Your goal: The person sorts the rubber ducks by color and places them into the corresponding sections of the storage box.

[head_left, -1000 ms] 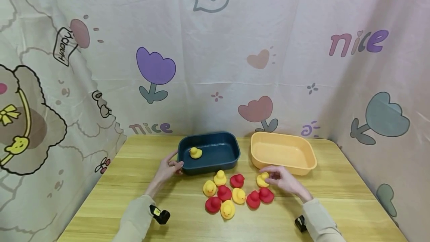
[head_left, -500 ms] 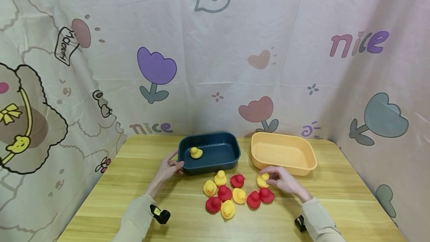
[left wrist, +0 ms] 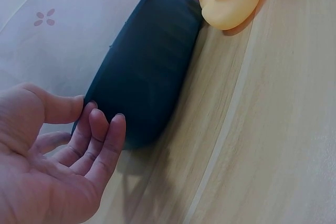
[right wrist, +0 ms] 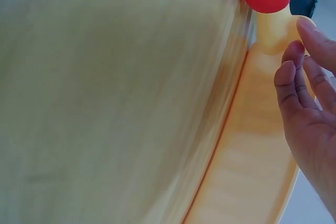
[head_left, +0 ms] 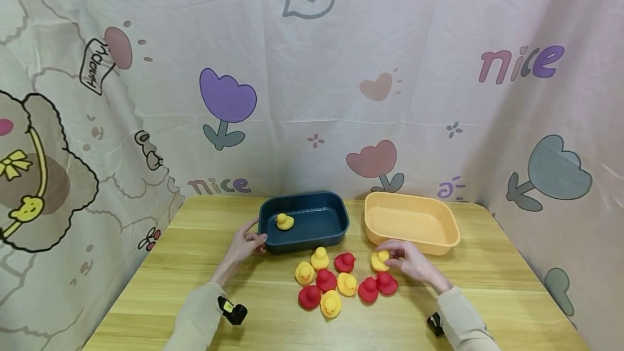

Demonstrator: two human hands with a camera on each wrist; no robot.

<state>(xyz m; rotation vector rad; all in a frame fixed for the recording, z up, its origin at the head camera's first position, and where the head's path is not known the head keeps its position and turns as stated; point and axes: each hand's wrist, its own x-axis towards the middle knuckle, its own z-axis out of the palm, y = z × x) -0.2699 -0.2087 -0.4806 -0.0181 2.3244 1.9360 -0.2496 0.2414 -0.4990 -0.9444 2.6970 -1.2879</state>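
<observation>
yellow duck (head_left: 377,262) is pinched by right hand (head_left: 411,261) beside red ducks (head_left: 387,284), left hand (head_left: 244,243) gripping blue tray (head_left: 307,244).

- The right hand (head_left: 413,260) partly hides a yellow duck (head_left: 378,262), head view.
- Left wrist view: top edge crops the blue tray (left wrist: 152,61).
- Right wrist view: bottom edge crops the orange tray (right wrist: 247,145).

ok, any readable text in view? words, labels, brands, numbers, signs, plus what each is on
"nice": printed on the backdrop, upper right.
"nice": same backdrop, lower left, just above the table.
Printed tag, backdrop upper left: slanted lettering, can't read it reliably.
Yellow label on the left black wrist device: too small to read.
None visible on the ducks, blue tray or orange tray.
</observation>
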